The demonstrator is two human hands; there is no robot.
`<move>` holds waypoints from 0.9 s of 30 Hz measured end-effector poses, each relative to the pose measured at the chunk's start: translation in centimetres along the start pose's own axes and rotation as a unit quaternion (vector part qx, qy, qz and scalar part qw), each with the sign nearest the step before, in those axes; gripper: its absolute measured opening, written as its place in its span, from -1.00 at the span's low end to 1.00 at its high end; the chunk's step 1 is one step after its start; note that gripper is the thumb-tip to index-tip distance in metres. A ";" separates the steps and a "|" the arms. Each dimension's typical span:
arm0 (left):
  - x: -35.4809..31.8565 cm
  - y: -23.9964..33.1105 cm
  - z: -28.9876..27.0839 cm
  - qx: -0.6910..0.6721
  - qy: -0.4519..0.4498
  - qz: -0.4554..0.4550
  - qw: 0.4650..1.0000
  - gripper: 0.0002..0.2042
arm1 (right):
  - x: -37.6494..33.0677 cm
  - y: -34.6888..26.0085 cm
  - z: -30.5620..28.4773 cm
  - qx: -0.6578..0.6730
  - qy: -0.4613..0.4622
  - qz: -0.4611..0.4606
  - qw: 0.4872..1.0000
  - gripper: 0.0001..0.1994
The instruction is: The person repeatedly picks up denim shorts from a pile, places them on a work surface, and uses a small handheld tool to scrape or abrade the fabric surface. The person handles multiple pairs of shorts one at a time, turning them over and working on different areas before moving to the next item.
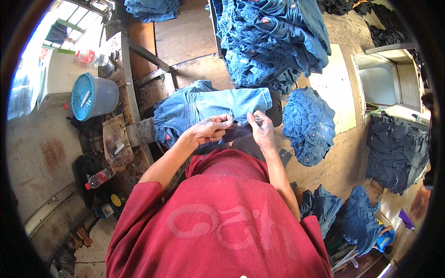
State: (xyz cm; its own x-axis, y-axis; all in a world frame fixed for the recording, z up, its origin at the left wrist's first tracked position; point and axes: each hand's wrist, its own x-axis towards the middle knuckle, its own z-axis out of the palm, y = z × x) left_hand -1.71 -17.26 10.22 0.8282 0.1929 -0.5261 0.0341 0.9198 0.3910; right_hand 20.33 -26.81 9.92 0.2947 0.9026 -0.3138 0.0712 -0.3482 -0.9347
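Close in front of my body both hands are raised over the near edge of light blue denim garments [232,103], which lie across a narrow support. My left hand [211,130] is closed in a pinch, its thumb and forefinger together at a small dark thing [235,123] whose kind I cannot make out. A short distance to the right, my right hand [263,131] is closed too. Between its thumb and fingers shows a small silvery piece [258,119], too small to name. Whether a thread or anything else joins the two hands is not visible.
Tall stacks of folded denim [273,41] rise at the back, and a denim bundle [308,125] sits right of my hands. At left are a clear bucket with a blue lid [95,96] and a plastic bottle [99,178]. Dark garments [397,153] are piled far right.
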 end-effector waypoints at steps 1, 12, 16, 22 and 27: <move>-0.1 -0.1 -0.1 -0.008 0.024 -0.010 1.000 -0.93 | 0.0 0.1 0.0 0.020 0.000 0.009 1.000 -0.61; 0.7 0.7 0.2 0.108 0.100 -0.056 0.987 -0.73 | -0.4 -1.1 -0.8 -0.095 -0.020 0.028 0.995 -0.59; 1.3 0.3 1.3 0.241 0.166 0.007 0.956 -0.72 | -0.4 -1.5 -0.5 -0.098 -0.013 0.012 0.995 -0.58; 2.3 -3.5 3.0 0.452 0.384 0.144 0.792 -0.79 | -1.9 -0.9 0.9 -0.062 0.001 -0.009 0.998 -0.58; 4.0 -5.3 2.4 0.401 0.436 0.156 0.790 -0.79 | -2.8 -0.2 1.2 -0.029 0.013 -0.001 0.999 -0.60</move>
State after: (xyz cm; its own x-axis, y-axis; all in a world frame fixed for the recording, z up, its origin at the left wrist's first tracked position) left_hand 2.79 -22.15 7.84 0.1779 0.8513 -0.4937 0.5377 0.3361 0.7733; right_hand 18.29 -28.99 10.79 0.3182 0.8971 -0.3066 0.1272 -0.3609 -0.9239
